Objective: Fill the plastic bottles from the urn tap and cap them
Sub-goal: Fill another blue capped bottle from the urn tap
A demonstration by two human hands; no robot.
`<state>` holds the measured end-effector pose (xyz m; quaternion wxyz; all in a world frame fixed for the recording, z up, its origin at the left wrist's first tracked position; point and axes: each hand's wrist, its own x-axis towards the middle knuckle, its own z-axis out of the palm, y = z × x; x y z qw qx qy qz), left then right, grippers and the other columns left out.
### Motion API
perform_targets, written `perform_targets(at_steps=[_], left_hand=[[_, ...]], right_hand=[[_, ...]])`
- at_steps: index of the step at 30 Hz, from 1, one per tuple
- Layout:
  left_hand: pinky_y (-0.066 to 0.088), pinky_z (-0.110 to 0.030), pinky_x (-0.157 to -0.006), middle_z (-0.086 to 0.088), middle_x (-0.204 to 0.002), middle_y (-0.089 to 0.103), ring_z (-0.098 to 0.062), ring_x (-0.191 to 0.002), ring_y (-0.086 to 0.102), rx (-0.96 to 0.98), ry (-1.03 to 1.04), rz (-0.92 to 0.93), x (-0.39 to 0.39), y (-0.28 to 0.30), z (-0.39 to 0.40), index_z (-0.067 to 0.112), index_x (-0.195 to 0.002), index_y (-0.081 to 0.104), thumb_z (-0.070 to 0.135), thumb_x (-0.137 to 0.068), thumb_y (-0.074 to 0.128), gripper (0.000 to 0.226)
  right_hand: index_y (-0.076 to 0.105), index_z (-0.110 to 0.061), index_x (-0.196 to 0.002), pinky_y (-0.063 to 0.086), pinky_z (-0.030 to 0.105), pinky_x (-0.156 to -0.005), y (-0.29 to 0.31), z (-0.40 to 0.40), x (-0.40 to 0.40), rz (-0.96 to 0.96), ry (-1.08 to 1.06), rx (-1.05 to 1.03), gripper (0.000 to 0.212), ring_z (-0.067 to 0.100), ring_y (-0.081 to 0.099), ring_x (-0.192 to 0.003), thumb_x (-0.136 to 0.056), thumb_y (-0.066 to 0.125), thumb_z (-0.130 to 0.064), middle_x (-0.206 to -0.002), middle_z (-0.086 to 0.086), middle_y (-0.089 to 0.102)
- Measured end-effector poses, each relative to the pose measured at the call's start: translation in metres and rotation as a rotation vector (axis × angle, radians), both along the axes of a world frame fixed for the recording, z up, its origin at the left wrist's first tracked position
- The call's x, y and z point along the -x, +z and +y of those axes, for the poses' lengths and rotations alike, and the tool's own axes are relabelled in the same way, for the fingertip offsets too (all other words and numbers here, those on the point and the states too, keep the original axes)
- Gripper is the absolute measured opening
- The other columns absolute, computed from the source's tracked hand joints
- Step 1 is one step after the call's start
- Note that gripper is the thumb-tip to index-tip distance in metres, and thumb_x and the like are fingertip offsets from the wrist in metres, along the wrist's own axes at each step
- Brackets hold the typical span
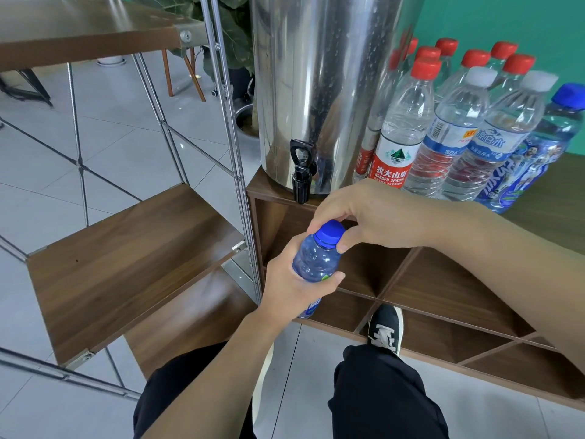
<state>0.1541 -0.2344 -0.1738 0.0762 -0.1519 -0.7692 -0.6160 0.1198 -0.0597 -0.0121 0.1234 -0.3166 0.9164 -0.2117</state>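
My left hand [292, 288] grips the body of a blue plastic bottle [315, 263], held tilted in front of the wooden cabinet and below the urn tap. Its blue cap [330, 232] sits on the neck, and my right hand [376, 215] pinches that cap between thumb and fingers. The black tap [302, 172] sticks out from the foot of the steel urn [323, 83], which stands on the cabinet top's left corner. The bottle's lower part is hidden by my left hand.
Several capped bottles [459, 128] with red, white and blue caps stand to the right of the urn. The wooden cabinet [443, 289] has open cubbyholes. A metal-framed shelf unit [126, 255] stands at the left. My shoe [386, 327] is on the tiled floor.
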Motion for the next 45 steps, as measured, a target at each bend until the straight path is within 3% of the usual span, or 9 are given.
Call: perform_targets(at_steps=[6,12,17,22,27,31,36,42,45], left_hand=[[0.060,-0.029,-0.093,0.015,-0.116,0.071,-0.011,-0.107,0.070,0.025,0.009,-0.014,0.000,0.000,0.000,0.048,-0.123,0.051,0.053,-0.064,0.086,0.068],[0.061,-0.038,-0.095,0.012,-0.118,0.071,-0.014,-0.111,0.070,0.017,-0.015,-0.015,0.000,-0.001,0.001,0.039,-0.131,0.054,0.035,-0.070,0.093,0.072],[0.061,-0.042,-0.094,0.007,-0.115,0.073,-0.018,-0.105,0.072,0.002,-0.015,-0.022,0.001,0.003,-0.001,0.041,-0.125,0.053,0.046,-0.068,0.088,0.067],[0.061,-0.042,-0.093,0.004,-0.113,0.073,-0.022,-0.105,0.072,-0.024,-0.026,-0.003,0.001,0.003,0.000,0.024,-0.129,0.058,0.031,-0.070,0.091,0.068],[0.055,-0.018,-0.091,0.017,-0.108,0.071,-0.010,-0.105,0.070,-0.052,0.136,0.116,-0.004,0.006,0.006,0.046,-0.122,0.054,0.027,-0.073,0.092,0.064],[0.053,-0.016,-0.092,0.021,-0.109,0.072,-0.004,-0.105,0.069,-0.083,0.147,0.054,-0.004,0.007,0.005,0.048,-0.122,0.053,0.017,-0.072,0.095,0.072],[0.059,-0.035,-0.096,0.013,-0.112,0.074,-0.011,-0.106,0.072,-0.054,0.004,-0.023,-0.001,0.004,0.002,0.037,-0.126,0.058,0.037,-0.067,0.093,0.068],[0.050,-0.010,-0.090,0.034,-0.109,0.069,0.004,-0.105,0.067,-0.082,0.080,0.013,-0.007,0.002,0.011,0.048,-0.123,0.053,0.013,-0.073,0.094,0.073],[0.051,-0.013,-0.093,0.037,-0.110,0.066,0.001,-0.107,0.068,-0.061,0.163,0.089,-0.008,0.003,0.018,0.064,-0.124,0.050,0.019,-0.075,0.094,0.080]], right_hand=[[0.075,-0.028,-0.117,0.053,0.014,-0.084,-0.004,-0.002,0.005,-0.013,-0.074,-0.006,0.041,-0.009,0.064,-0.091,-0.078,0.087,-0.033,-0.097,-0.021,0.066],[0.074,-0.019,-0.102,0.053,0.036,-0.074,0.000,-0.007,-0.005,0.251,-0.071,-0.291,0.082,0.011,0.057,-0.077,-0.075,0.036,-0.086,-0.084,-0.005,0.063],[0.063,-0.026,-0.111,0.040,0.023,-0.070,-0.005,-0.003,-0.012,0.285,-0.006,-0.220,0.049,-0.002,0.050,-0.074,-0.093,0.044,-0.068,-0.087,-0.016,0.054],[0.059,-0.021,-0.097,0.035,0.019,-0.059,-0.020,-0.003,-0.013,0.240,-0.149,-0.053,0.042,0.001,0.052,-0.065,-0.092,0.056,-0.062,-0.069,-0.013,0.052],[0.056,-0.017,-0.092,0.040,0.026,-0.058,-0.035,-0.016,-0.012,0.228,-0.332,0.059,0.048,0.010,0.054,-0.066,-0.091,0.056,-0.064,-0.072,-0.006,0.057],[0.053,-0.017,-0.092,0.036,0.026,-0.053,-0.038,-0.022,-0.011,0.334,-0.351,-0.011,0.051,0.011,0.054,-0.063,-0.094,0.046,-0.067,-0.069,-0.004,0.055],[0.040,-0.024,-0.092,0.027,0.029,-0.049,-0.029,-0.013,-0.006,0.428,-0.152,-0.147,0.039,0.011,0.043,-0.049,-0.096,0.036,-0.062,-0.056,-0.008,0.043],[0.038,-0.018,-0.094,0.027,0.034,-0.049,-0.035,-0.021,-0.005,0.414,-0.219,-0.194,0.031,0.024,0.044,-0.053,-0.102,0.044,-0.047,-0.057,0.000,0.042],[0.037,-0.017,-0.096,0.028,0.036,-0.053,-0.043,-0.025,-0.006,0.385,-0.354,-0.191,0.029,0.025,0.042,-0.056,-0.103,0.041,-0.045,-0.061,0.005,0.042]])
